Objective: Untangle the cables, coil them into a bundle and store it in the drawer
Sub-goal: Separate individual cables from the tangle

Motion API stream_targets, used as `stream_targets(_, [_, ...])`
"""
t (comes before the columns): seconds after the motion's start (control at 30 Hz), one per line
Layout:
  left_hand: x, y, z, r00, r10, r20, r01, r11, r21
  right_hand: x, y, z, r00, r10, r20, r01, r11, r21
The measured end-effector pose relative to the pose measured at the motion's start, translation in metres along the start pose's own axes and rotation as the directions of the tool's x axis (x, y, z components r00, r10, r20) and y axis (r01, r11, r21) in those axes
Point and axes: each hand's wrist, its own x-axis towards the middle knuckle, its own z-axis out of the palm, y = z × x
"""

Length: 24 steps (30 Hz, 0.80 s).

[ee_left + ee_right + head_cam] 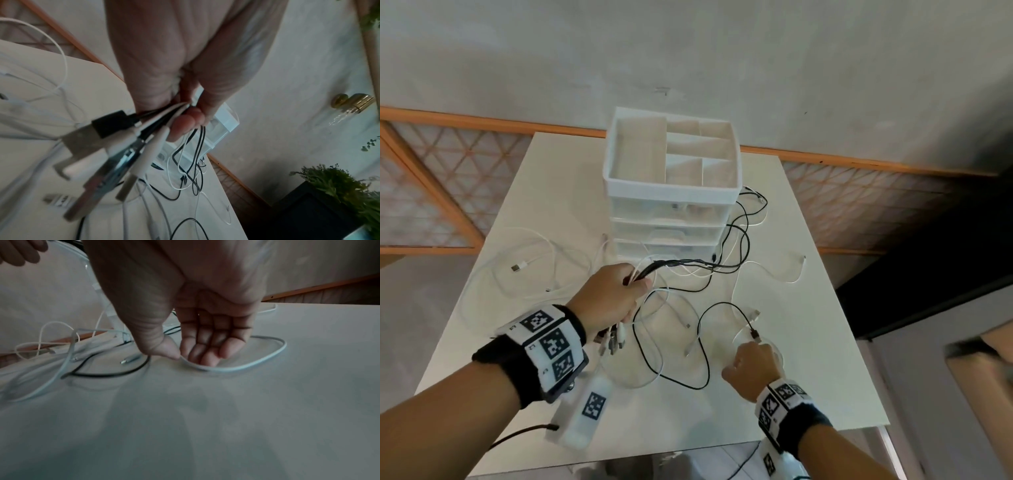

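Note:
Several black and white cables [743, 240] lie tangled over the white table [808, 359] around a clear three-drawer unit [671, 222] with its drawers pushed in. My left hand [635, 282] grips a bunch of cables [678, 263] just in front of the unit. Their plugs [613, 339] hang below the fist and stick out towards the camera as a blurred cluster of plugs [115, 146] under the left hand [185, 112]. My right hand [751, 359] is down on the table. In the right wrist view the right hand [185, 357] pinches a white cable loop [267, 356] between thumb and fingers.
An open divided tray [640, 154] tops the drawer unit. A black cable [722, 303] loops between my hands, and white cable with a USB plug [517, 268] lies at the left. A white marker-tagged block [582, 418] lies at the near edge. A dark cabinet [928, 274] stands right of the table.

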Motion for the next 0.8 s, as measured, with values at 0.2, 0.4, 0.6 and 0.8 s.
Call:
stream_targets(0.2, [-0.002, 0.007, -0.006, 0.999, -0.049, -0.018, 0.047, 0.993, -0.112, -0.002, -0.018, -0.087, 0.909, -0.114, -0.402, 0.273, 0.890, 0.366])
stream_targets(0.4, [-0.005, 0.027, -0.012, 0.998, 0.060, 0.000, -0.054, 0.902, -0.429, -0.032, -0.071, -0.166, 0.839, -0.426, -0.339, 0.542, 0.719, 0.435])
stream_targets(0.6, [-0.011, 0.042, -0.012, 0.978, 0.190, 0.085, -0.118, 0.843, -0.524, -0.044, -0.113, -0.176, 0.773, -0.560, -0.298, 0.633, 0.646, 0.427])
stream_targets(0.8, [-0.018, 0.042, -0.019, 0.982, 0.177, 0.066, -0.136, 0.905, -0.403, -0.035, -0.120, -0.180, 0.747, -0.540, -0.388, 0.664, 0.575, 0.478])
